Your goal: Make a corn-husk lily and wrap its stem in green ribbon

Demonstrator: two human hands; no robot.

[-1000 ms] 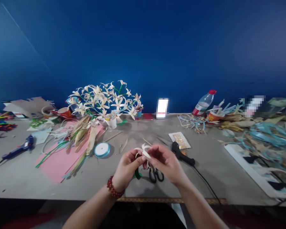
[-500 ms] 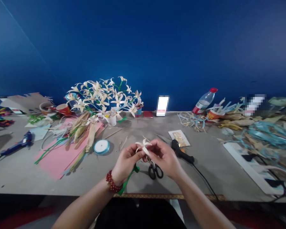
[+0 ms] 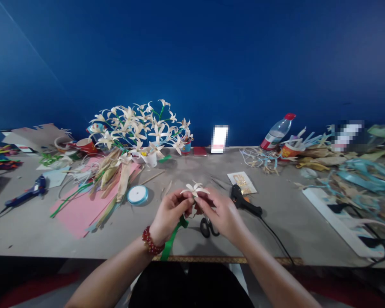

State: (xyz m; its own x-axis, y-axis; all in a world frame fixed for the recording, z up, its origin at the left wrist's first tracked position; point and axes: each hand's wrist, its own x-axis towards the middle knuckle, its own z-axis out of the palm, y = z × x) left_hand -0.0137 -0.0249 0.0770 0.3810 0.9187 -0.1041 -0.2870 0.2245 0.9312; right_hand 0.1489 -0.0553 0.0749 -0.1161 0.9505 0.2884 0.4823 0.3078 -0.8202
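Observation:
Between both sets of fingers I see a cream-white artificial flower (image 3: 195, 189) with several narrow, curling petals, held above the table. My left hand (image 3: 171, 211), with a red bead bracelet at the wrist, pinches its base from the left. Opposite it, my right hand (image 3: 221, 209) closes on the flower from the right. The fingers hide the lower part of the flower. Scissors with black handles (image 3: 205, 227) lie under my right hand, partly covered. A green strip (image 3: 170, 244) hangs down beside my left wrist.
A black glue gun (image 3: 245, 204) lies right of my hands, near a small packet (image 3: 242, 183). A ribbon spool (image 3: 137, 195) sits left. Similar flowers (image 3: 141, 128) stand in cups behind. A power strip (image 3: 336, 222), bottle (image 3: 277, 132) and blue glue gun (image 3: 27, 191) lie further out.
The flower has tilted in my fingers, so its petals spread flatter and face more upward. My hands stay in about the same place, and the view has shifted slightly.

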